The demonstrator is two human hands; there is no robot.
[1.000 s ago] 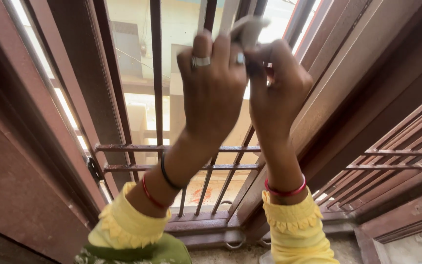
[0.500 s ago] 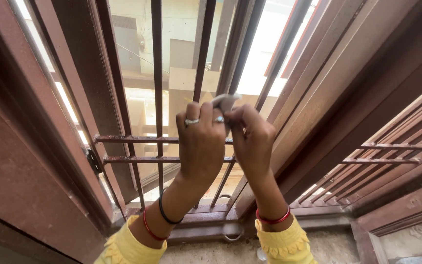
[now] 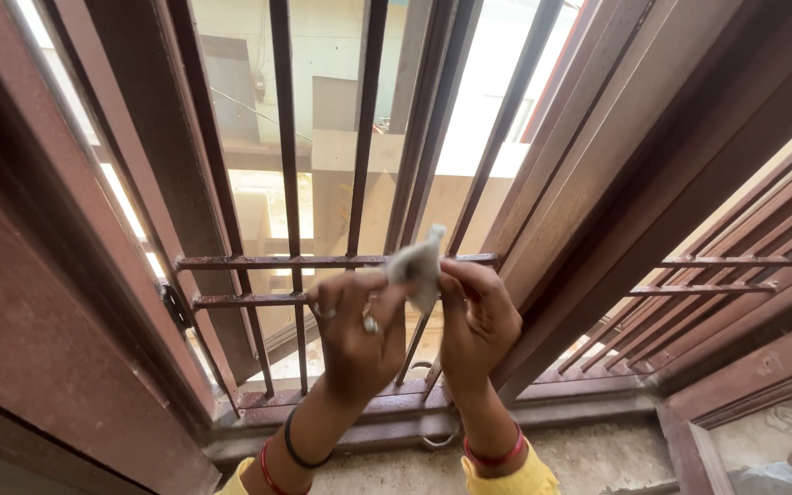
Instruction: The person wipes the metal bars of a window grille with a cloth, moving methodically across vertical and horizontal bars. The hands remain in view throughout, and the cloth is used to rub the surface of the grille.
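Note:
My left hand (image 3: 355, 335) and my right hand (image 3: 478, 321) are raised side by side in front of a brown metal window grille (image 3: 286, 261). Both pinch a small grey-white cloth (image 3: 417, 266) between their fingertips, and the cloth is wrapped around a slanted vertical bar just below the upper crossbar. Rings show on my left fingers. Dark and red bangles sit on my left wrist, a red one on the right, above yellow sleeve cuffs.
A brown window frame (image 3: 66, 302) closes in the left side. A hinged grille panel (image 3: 735, 275) stands swung out on the right. The brown sill (image 3: 387, 426) runs below, with a grey stone ledge (image 3: 598, 458) under it. Buildings show through the bars.
Both hands slid down the bar with the cloth, from high near the top of the view to the level of the crossbars. The camera tilted slightly downward.

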